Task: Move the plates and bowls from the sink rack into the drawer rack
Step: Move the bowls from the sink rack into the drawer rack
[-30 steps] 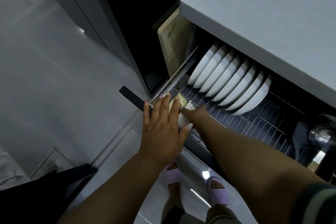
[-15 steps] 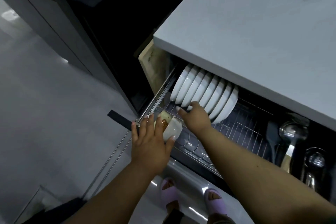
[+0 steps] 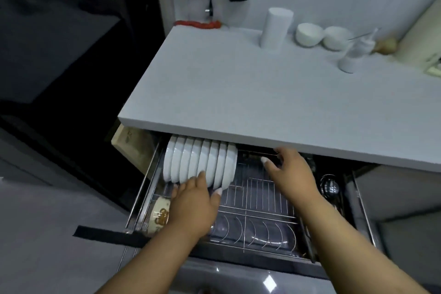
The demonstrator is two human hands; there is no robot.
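white ceramic plates (image 3: 199, 162), about 8 of them, stand on edge in a tight row at the back left of the pulled-out steel wire drawer rack (image 3: 257, 196), half under the edge of the pale grey bench (image 3: 238, 93). my left hand (image 3: 193, 205) reaches in with fingers spread and fairly straight, its fingertips touching the lower rims of the plates; it grips nothing. just left of that hand a cream bowl with a brown printed pattern (image 3: 158, 213) lies on its side in the front left corner of the rack. my right hand (image 3: 290, 172) hangs over the bare wire slots further right, fingers relaxed and a little curled, holding nothing, near the bench's underside. shiny metal ladles (image 3: 330, 186) sit in the rack's right compartment. a pale wooden cutting board (image 3: 133, 148) stands upright beside the drawer on the left. on the bench at the back stand 2 small white bowls (image 3: 321, 36), a white cylinder (image 3: 275, 28) and a small white bottle (image 3: 354, 55).
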